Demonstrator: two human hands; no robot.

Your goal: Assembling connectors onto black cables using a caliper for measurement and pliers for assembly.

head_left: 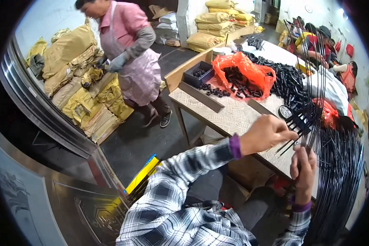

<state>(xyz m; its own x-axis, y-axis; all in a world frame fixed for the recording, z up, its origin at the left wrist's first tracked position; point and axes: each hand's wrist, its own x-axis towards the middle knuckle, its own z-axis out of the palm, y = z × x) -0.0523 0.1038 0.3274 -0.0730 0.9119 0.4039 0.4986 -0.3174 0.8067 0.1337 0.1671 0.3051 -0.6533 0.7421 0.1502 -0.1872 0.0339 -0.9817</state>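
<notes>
Rods (311,123), thin and black, stand fanned at right of the frame, their lower ends running down to the fingertips of my right hand (304,165). I have that hand's thumb and fingers closed on them in a pinch. My left hand (263,137) comes in from the lower left, its index finger stretched toward my right fingertips; I cannot tell whether it pinches anything. A tiny silvery bit shows just between my two hands, too small for me to name. Just above my left fingertips, several dark shafts slant over the table (233,117).

Below and right of my right hand, a thick bundle of long black rods (336,180) hangs down. Near my left hand sits a round container (280,113) of small pale pieces, and beyond it a heap of short black parts (291,86). An orange-red bag (252,63) lies open at upper centre with similar parts in it, beside a dark box (192,80). At upper left, a person in a pink top (131,18) and grey gloves stands by yellowish sacks (69,45).
</notes>
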